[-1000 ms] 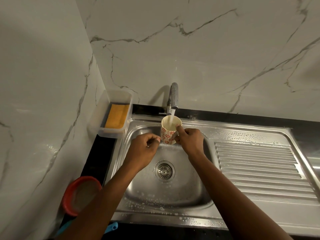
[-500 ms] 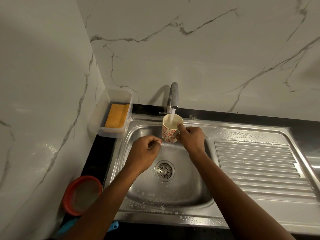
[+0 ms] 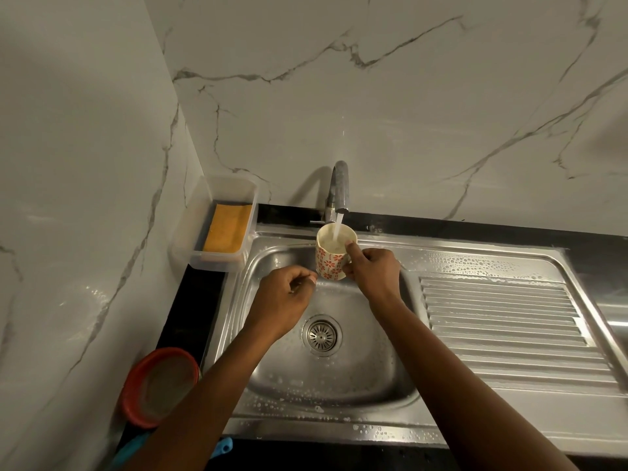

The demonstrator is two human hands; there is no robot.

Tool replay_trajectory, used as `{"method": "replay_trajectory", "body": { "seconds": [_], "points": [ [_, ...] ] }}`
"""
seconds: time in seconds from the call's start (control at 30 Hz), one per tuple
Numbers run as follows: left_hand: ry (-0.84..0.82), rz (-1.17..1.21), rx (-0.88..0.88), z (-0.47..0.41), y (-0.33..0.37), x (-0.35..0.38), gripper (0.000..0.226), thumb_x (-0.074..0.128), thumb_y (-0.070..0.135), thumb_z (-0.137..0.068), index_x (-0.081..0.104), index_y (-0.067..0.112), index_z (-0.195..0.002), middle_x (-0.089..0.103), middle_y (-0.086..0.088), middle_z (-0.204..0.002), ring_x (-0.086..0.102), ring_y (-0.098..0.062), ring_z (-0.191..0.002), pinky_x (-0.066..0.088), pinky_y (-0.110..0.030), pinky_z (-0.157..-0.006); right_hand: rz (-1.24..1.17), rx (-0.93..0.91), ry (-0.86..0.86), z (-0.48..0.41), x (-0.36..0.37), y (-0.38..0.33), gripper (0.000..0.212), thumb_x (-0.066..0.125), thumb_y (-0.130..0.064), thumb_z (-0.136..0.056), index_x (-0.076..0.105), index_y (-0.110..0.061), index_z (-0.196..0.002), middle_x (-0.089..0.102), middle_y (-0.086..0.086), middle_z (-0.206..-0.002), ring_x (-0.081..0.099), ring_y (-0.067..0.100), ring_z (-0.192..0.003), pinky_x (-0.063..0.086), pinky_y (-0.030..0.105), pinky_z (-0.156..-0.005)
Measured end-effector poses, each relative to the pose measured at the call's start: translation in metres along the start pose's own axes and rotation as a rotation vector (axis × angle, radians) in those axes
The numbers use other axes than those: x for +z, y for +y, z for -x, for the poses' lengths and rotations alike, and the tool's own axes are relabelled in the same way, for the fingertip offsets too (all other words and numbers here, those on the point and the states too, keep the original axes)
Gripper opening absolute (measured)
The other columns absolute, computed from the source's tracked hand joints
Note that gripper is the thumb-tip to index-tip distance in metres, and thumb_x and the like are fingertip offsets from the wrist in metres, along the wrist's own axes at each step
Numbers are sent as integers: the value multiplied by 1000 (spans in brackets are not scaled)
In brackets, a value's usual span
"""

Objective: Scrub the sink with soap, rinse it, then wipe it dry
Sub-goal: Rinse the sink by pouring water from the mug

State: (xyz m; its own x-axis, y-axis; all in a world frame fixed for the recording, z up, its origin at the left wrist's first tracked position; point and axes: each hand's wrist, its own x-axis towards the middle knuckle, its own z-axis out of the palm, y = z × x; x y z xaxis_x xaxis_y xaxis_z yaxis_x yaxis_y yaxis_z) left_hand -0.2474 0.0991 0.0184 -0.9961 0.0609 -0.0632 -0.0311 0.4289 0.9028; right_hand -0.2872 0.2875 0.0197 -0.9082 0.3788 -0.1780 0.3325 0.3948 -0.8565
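At a marble-walled kitchen corner, seen from the head camera, a person's right hand (image 3: 373,275) grips a flower-patterned mug (image 3: 327,265) by its handle, thumb on the rim, upright under the running tap (image 3: 339,185). The mug is held over the back of the steel sink (image 3: 377,372), which is flecked with suds. The left hand (image 3: 282,300) hovers just beside the mug's base with curled fingers; whether they pinch anything cannot be told. An orange sponge (image 3: 227,232) lies in a clear tray (image 3: 217,261) left of the basin.
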Motion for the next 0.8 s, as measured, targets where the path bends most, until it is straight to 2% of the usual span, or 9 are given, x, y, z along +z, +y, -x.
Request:
{"method": "replay_trajectory", "body": {
  "seconds": [0.17, 0.37, 0.53, 0.67, 0.73, 0.8],
  "points": [
    [-6, -1, 2, -1, -3, -2, 13, 68, 25, -100, 80, 24, -105, 77, 16, -97, 69, 7, -92, 48, -4, -75, -6, 5, 2, -1, 1, 0, 51, 62, -51, -99, 77, -8, -76, 75, 3, -69, 75, 23, -71, 64, 42, -75],
    [-9, -9, -14, 5, -5, -4, 12, 68, 26, -101, 79, 27, -103, 77, 16, -97, 68, 8, -92, 48, -3, -75, -3, 2, -2, 1, -3, -2, 49, 62, -47, -100, 77, -5, -80, 76, 5, -71, 75, 24, -73, 62, 36, -73],
    [12, -32, -65, 28, -11, 1, 13, 67, 27, -101, 79, 25, -103, 78, 16, -95, 70, 6, -91, 54, -15, -81, 16, -13, -30, 0, -7, -1, 46, 62, -46, -100, 77, -9, -78, 75, 0, -70, 75, 18, -71, 61, 33, -73],
    [78, -18, -93, 64, -15, 14, 15, 67, 21, -101, 79, 24, -110, 76, 19, -102, 68, 9, -98, 50, -6, -83, 26, -65, -85, 0, -14, 5, 42, 62, -45, -101, 75, -18, -72, 74, -4, -67, 74, 15, -69, 61, 30, -70],
    [117, -36, -122, 86, -18, 23, 17, 66, 23, -102, 77, 25, -114, 76, 19, -107, 67, 8, -103, 51, -9, -88, 41, -103, -116, 2, -20, 11, 37, 62, -45, -101, 73, -24, -72, 74, -8, -67, 74, 11, -68, 61, 29, -70],
    [159, -86, -145, 110, -23, 34, 21, 65, 27, -102, 75, 26, -120, 74, 18, -116, 65, 6, -111, 51, -13, -95, 56, -134, -163, 4, -24, 22, 36, 64, -47, -99, 74, -23, -74, 74, -7, -67, 75, 14, -68, 64, 34, -73]
  ]
}}
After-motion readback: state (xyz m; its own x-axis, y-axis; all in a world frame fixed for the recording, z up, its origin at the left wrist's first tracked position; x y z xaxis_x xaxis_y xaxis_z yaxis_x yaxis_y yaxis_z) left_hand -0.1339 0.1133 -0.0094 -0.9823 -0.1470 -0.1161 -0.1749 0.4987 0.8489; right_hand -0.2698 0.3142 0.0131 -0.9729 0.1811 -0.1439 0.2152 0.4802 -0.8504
